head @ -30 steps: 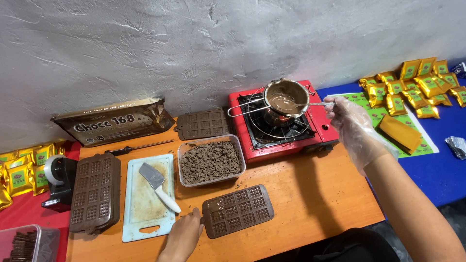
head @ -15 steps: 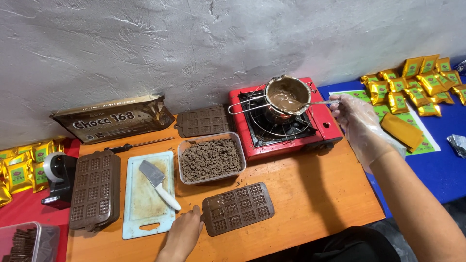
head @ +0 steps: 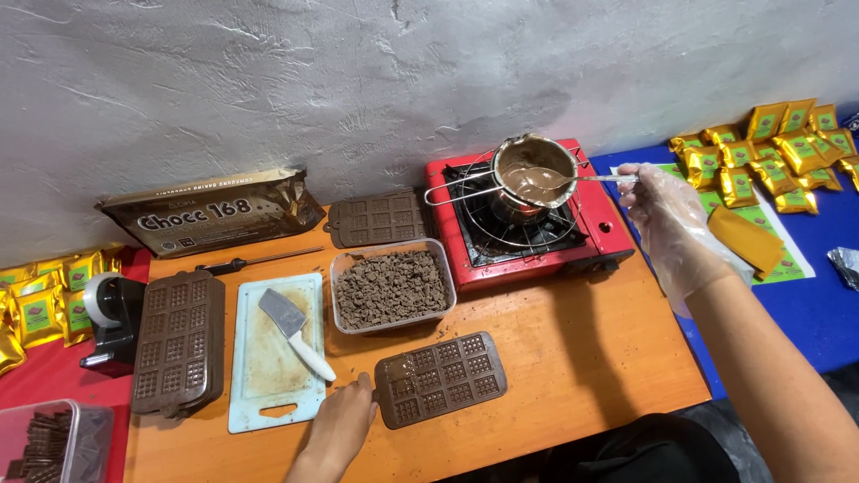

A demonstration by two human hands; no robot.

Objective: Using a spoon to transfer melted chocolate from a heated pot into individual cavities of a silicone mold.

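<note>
- Holding a long-handled spoon loaded with melted chocolate over the small metal pot on the red portable gas stove, the gloved right hand is pinching the handle's far end.
- Steadying the brown bar mould lying on the orange bench, the bare left hand is pressing its fingers against the mould's left edge, gripping nothing else.
- Judging by the mould, the filling is barely beginning: one corner cavity at its left end seems to be holding glossy chocolate, while the remaining cavities are looking dry and empty.
- Waiting untouched, a stack of moulds is sitting at the left and another mould is lying behind the tub of chopped chocolate.
- Resting on the white cutting board, a scraper with a white handle is lying idle.
- Hiding the level of chocolate left, the pot's rim is blocking the view inside; whether the burner is lit cannot be told.
- Being cut off at the frame edges, the gold wrapped packets at right and the clear container at bottom left are showing only partly.
</note>
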